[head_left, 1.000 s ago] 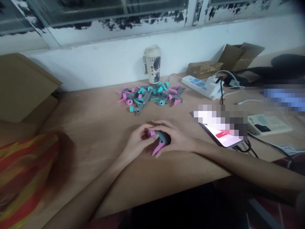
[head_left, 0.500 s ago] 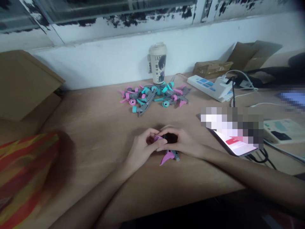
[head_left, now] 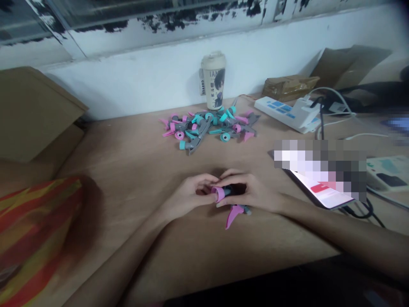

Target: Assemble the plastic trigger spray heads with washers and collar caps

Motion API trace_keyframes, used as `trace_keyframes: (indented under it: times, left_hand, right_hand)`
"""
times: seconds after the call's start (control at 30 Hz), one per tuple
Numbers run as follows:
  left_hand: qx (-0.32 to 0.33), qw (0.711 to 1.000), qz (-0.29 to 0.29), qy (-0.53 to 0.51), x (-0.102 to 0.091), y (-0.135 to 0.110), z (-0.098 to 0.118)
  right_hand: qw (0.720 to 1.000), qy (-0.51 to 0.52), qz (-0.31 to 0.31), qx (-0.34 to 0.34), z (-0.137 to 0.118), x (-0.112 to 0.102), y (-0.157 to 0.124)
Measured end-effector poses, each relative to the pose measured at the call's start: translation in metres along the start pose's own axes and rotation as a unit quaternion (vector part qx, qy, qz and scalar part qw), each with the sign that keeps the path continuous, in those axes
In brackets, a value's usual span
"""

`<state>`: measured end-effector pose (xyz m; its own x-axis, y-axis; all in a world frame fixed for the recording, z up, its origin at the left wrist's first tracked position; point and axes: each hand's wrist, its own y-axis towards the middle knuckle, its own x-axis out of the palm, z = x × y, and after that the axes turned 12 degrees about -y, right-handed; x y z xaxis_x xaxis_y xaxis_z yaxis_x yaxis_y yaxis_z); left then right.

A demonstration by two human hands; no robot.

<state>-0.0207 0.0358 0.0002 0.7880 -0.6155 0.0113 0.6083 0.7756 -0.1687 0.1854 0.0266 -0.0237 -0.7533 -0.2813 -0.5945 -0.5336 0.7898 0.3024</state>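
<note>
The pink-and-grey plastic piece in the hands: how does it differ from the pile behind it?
The pink-and-grey plastic piece is single, held between both hands; the pile of pink, teal and grey plastic pieces lies loose and untouched by the cup. The pile includes teal; the held piece shows none. Both sit over the wooden table.

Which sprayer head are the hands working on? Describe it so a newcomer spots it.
Start from the coffee cup at the back wall, then the heap of sprayer heads before it. Nearer, alone on the wooden table, one grey sprayer head lies between left hand and right hand. Its cap and trigger are pink.
</note>
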Motion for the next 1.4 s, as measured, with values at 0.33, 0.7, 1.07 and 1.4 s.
trace_keyframes:
  times: [0.33, 0.7, 1.07, 1.4]
  left_hand:
    - [-0.013, 0.999, -0.025, 0.016, -0.003, 0.002, 0.004]
    - [-0.029, 0.999, -0.042, -0.013, -0.003, 0.002, 0.009]
    - [-0.005, 1.0, 0.0, 0.008, 0.006, -0.001, 0.011]
    - [-0.002, 0.999, 0.03, -0.021, 0.017, -0.001, 0.014]
  right_hand:
    - [1.0, -0.005, 0.025, 0.002, -0.005, 0.005, -0.001]
    - [0.996, -0.051, 0.059, -0.051, -0.005, 0.004, -0.001]
    - [0.993, -0.06, 0.089, -0.045, -0.007, 0.006, -0.004]
    - [0.994, -0.06, 0.074, -0.054, -0.009, 0.004, 0.0]
